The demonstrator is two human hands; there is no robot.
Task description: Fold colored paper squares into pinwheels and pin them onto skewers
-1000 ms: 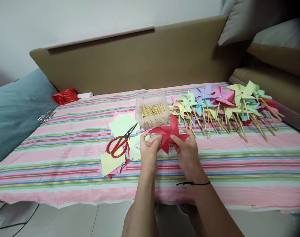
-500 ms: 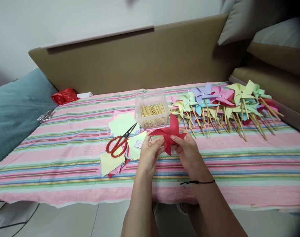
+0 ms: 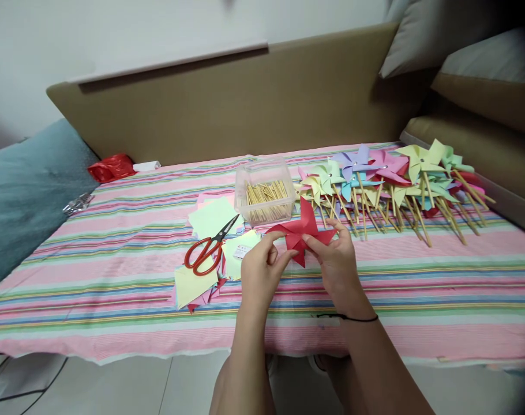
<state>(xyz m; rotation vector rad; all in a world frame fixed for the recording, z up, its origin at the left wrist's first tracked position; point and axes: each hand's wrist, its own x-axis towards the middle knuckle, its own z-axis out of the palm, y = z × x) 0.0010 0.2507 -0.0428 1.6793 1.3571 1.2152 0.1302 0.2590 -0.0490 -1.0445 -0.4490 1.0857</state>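
Observation:
A red paper pinwheel (image 3: 306, 222) is held above the striped cloth, its blades folded in towards the middle. My right hand (image 3: 341, 262) is closed on it, with the thumb pressing on the centre and the fingers mostly behind the paper. At the pinwheel's left and lower blades, the bent index finger and thumb of my left hand (image 3: 261, 270) grip the paper. Just beyond the pinwheel stands a clear plastic box (image 3: 262, 173) with many short wooden sticks (image 3: 269, 193). Red-handled scissors (image 3: 208, 251) lie to the left on stacks of coloured paper (image 3: 214, 218).
Finished pinwheels on sticks (image 3: 387, 167) lie piled at the right. A small white label or packet (image 3: 242, 251) rests on the paper by my left hand. A red plastic bag (image 3: 112, 168) sits far left by a blue cushion (image 3: 33, 184). Behind rises a brown backrest (image 3: 228, 104).
My left hand has shifted its grip, its thumb and index finger now spread wider at the blades. The pinwheel has moved slightly right and faces me more, with my right thumb at its centre.

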